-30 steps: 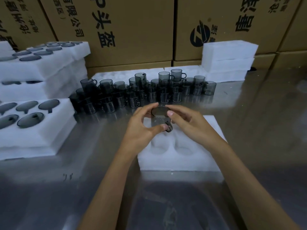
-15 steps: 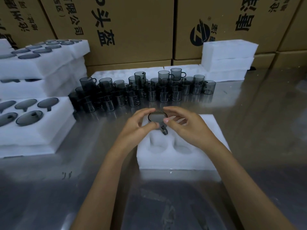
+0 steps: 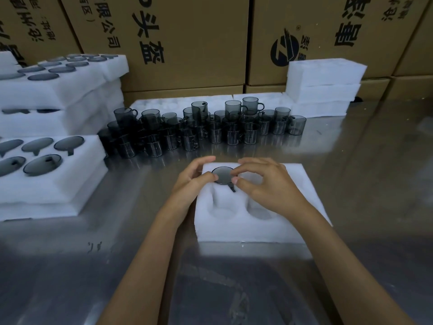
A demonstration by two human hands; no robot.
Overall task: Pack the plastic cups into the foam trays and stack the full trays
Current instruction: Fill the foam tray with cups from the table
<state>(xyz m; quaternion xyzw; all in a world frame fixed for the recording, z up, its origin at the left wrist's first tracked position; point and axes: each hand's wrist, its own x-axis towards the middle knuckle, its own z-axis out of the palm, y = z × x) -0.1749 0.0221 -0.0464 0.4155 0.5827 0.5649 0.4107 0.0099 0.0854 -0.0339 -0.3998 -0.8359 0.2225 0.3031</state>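
Hands: left hand [image 3: 194,181] and right hand [image 3: 264,186] both over the far left corner of the foam tray [image 3: 276,228]; fingertips of each pinch the rim of one dark plastic cup [image 3: 222,175].
Cup position: sunk in the tray's far left pocket, rim about level with the foam, handle pointing toward the near edge.
Tray state: the two near pockets are plainly empty; the rest is partly hidden by the right hand. Tray sits near the middle of the steel table [image 3: 375,184].
Step in hand: seating the first cup, by my judgement nearly complete.
Next move: release the rim, reach to the loose cups [image 3: 201,130] in the cluster farther along the table, and fill the next pocket, handle aligned with its slot.
Left edge: filled trays [image 3: 58,181] stacked, more behind.
Far right: empty trays [image 3: 325,85] piled.
Background: cardboard boxes [image 3: 199,43].
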